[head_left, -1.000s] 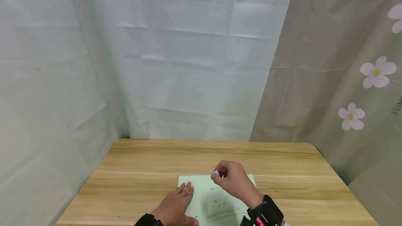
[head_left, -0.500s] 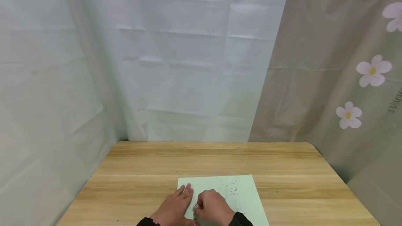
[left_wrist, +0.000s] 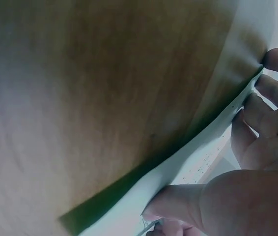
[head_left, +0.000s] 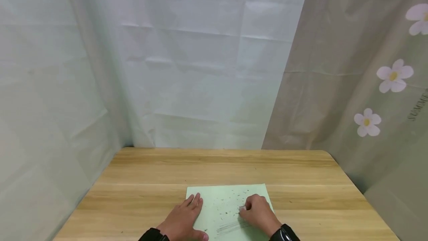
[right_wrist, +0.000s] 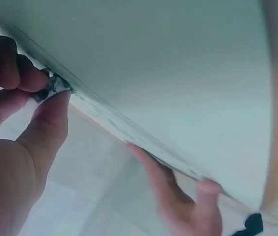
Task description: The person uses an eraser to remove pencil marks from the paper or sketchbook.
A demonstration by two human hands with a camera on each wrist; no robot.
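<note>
Rubbing with an eraser (head_left: 242, 208) pinched in the right hand (head_left: 259, 215), flat left hand (head_left: 183, 220) steadying the paper (head_left: 227, 198); pencil strokes (head_left: 230, 227) at 6 o'clock remain.

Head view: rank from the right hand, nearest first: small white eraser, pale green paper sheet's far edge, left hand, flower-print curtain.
1. Small white eraser, pinched in the right hand.
2. Pale green paper sheet's far edge, just beyond that hand.
3. Left hand, flat on the sheet's left side.
4. Flower-print curtain, far right.

The head camera looks down from above; both wrist cameras sit close, sharing the pale green paper sheet (head_left: 230, 203) (left_wrist: 178, 172) (right_wrist: 178, 73).
</note>
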